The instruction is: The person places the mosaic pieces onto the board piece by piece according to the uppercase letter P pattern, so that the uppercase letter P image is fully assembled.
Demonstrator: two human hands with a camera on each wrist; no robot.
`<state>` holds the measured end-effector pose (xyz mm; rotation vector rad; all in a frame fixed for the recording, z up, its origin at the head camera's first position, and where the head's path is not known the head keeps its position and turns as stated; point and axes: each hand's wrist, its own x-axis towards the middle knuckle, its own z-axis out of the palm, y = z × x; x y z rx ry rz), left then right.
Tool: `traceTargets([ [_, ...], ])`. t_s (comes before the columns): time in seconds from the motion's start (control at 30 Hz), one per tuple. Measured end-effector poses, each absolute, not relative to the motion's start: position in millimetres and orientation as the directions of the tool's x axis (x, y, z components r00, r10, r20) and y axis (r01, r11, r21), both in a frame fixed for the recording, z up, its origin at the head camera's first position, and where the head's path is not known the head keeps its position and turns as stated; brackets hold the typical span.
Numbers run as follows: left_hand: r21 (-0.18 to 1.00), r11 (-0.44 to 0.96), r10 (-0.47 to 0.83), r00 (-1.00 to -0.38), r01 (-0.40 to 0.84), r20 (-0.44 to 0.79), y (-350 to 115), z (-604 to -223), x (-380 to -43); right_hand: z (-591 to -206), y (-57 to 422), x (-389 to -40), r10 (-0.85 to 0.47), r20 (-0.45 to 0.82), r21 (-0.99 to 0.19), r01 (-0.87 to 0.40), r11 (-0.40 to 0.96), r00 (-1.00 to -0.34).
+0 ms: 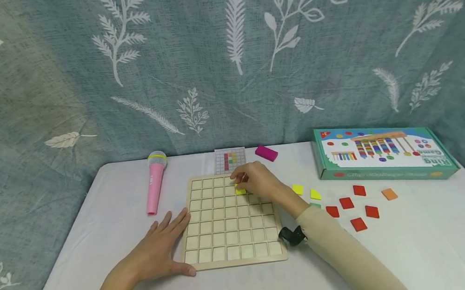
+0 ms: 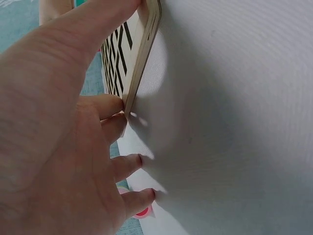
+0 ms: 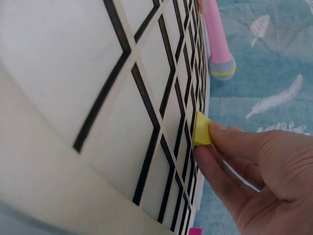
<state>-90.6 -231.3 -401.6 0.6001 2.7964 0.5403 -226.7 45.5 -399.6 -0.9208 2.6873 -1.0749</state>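
Observation:
A wooden grid board (image 1: 235, 262) with square recesses lies on the white table. My right hand (image 1: 258, 180) is over its upper right part. Between thumb and fingers it pinches a yellow square tile (image 3: 201, 129), tilted against the grid in the right wrist view; the same tile (image 1: 240, 191) shows under the fingers in the head view. My left hand (image 1: 158, 245) lies spread at the board's left edge, its fingers straight. In the left wrist view the thumb and nearer fingers of the left hand (image 2: 73, 161) touch the board's side (image 2: 142, 63).
Right of the board lie two yellow tiles (image 1: 297, 189), a partly hidden green tile (image 1: 315, 205), several red tiles (image 1: 359, 224) and an orange tile (image 1: 389, 194). Behind are a pattern card (image 1: 219, 162), a magenta block (image 1: 266, 153) and a game box (image 1: 387, 177). A pink microphone (image 1: 155, 185) lies left.

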Motion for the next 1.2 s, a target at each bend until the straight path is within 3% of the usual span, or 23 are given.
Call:
traceTargets([
  [0.37,0.425,0.845,0.427,-0.888,0.325,-0.171,-227,-403,-92,-408,46,-224,-0.49,0.103,-0.664,-0.427,0.614,-0.865],
  [1.2,0.404,0.845,0.432,-0.894,0.352,-0.124,-232,-404,-89,-404,36,-221,-0.454,0.041,-0.638,-0.373,0.673,-0.89],
])
